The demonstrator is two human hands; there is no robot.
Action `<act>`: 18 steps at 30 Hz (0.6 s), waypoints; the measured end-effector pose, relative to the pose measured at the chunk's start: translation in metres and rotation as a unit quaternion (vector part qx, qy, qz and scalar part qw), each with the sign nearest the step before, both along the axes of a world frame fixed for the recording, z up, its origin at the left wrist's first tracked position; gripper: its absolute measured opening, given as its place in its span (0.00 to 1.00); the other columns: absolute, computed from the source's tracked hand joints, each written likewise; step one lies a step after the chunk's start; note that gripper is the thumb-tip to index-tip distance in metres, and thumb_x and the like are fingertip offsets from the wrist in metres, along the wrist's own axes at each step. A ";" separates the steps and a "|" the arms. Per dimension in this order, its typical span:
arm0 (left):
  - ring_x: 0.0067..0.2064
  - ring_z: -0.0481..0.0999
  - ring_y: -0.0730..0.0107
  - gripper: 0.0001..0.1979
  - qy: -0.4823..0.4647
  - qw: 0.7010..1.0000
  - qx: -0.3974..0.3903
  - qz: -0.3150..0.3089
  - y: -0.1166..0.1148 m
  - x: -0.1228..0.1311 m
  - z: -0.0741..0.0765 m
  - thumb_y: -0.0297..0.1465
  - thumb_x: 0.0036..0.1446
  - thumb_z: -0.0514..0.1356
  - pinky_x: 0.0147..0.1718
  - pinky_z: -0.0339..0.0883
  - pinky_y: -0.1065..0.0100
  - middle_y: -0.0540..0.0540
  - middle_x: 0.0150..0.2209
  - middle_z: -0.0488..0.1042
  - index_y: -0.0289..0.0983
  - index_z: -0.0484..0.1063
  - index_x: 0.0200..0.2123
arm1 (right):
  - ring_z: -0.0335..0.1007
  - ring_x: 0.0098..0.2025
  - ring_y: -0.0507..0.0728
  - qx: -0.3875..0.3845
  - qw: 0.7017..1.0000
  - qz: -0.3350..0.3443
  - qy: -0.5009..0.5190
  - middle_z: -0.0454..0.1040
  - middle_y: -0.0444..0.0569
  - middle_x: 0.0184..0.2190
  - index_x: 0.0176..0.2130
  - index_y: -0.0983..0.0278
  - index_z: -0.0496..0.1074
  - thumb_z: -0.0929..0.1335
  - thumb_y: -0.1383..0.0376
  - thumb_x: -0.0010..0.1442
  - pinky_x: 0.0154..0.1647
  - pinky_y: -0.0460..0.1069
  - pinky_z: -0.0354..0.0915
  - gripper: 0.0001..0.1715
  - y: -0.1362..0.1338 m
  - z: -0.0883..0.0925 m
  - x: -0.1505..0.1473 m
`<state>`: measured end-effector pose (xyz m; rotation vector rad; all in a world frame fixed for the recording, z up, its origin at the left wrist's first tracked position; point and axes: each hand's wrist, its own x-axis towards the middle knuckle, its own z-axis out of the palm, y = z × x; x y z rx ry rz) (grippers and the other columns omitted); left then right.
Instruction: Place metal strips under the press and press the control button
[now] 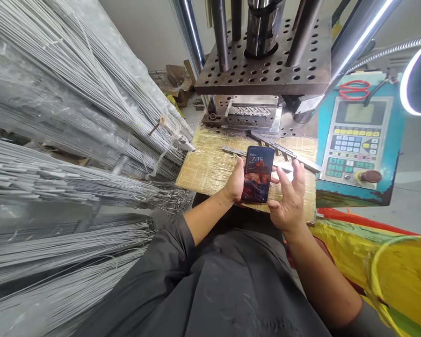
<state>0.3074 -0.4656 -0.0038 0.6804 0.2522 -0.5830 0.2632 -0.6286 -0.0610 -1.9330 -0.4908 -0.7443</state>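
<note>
My left hand grips a smartphone upright over my lap, its lit screen showing a clock and a red picture. My right hand hovers at the phone's right edge, fingers spread, the thumb near the screen. Behind the phone lies a tape-covered wooden board that bears long metal bars. Past the board stands a press machine with a perforated steel plate above a small mould block.
Bundles of thin grey rods fill the left side. A teal control panel with buttons and red scissors stands at right, under a lamp head on a flexible neck. A yellow bag sits at lower right. Cardboard boxes lie on the floor behind.
</note>
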 end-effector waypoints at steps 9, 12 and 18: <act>0.52 0.85 0.42 0.55 -0.036 0.999 0.022 -0.028 0.000 -0.001 0.005 0.66 0.68 0.33 0.52 0.78 0.52 0.25 0.47 0.83 0.26 0.77 0.61 | 0.42 0.81 0.76 0.066 0.997 0.015 0.031 0.48 0.59 0.79 0.77 0.54 0.60 0.58 0.33 0.72 0.77 0.78 0.45 0.48 -0.004 -0.001 0.001; 0.52 0.85 0.43 0.56 -0.053 0.998 0.025 -0.037 0.001 -0.001 0.000 0.66 0.68 0.31 0.51 0.78 0.53 0.26 0.48 0.83 0.26 0.77 0.61 | 0.46 0.80 0.75 0.079 0.996 0.015 0.035 0.50 0.59 0.79 0.76 0.55 0.61 0.58 0.33 0.72 0.77 0.78 0.47 0.47 -0.005 0.000 0.002; 0.50 0.86 0.43 0.54 -0.052 0.998 0.022 -0.023 0.001 0.000 -0.002 0.65 0.69 0.33 0.50 0.78 0.52 0.26 0.48 0.83 0.26 0.77 0.61 | 0.48 0.79 0.73 0.084 0.995 0.014 0.049 0.52 0.61 0.78 0.76 0.55 0.61 0.57 0.34 0.73 0.76 0.76 0.51 0.47 -0.006 0.001 0.001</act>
